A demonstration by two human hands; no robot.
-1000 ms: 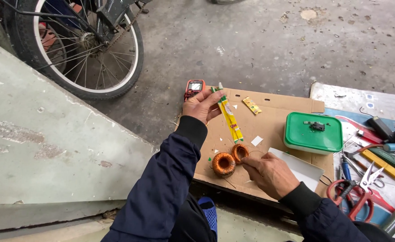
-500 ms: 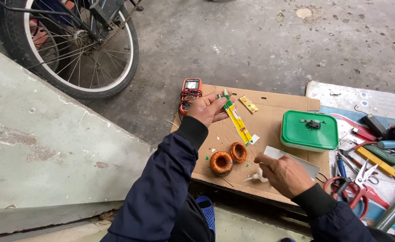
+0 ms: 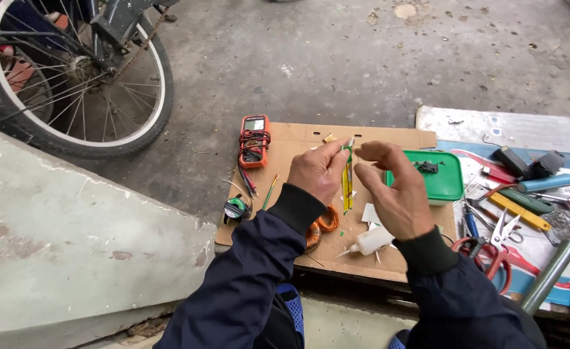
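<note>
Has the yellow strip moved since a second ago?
Yes. The left hand has lifted the yellow strip off the cardboard; it now hangs upright beside the green box, right hand close by.

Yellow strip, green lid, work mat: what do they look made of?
Yellow strip, pinched at its top by the left hand: thin and flat, hanging straight, probably plastic or coated paper; too small to tell which. Green lid: smooth, evenly coloured, with rounded corners, looks like moulded plastic. Work mat: brown, matte, with a fold crease, evidently cardboard.
</note>
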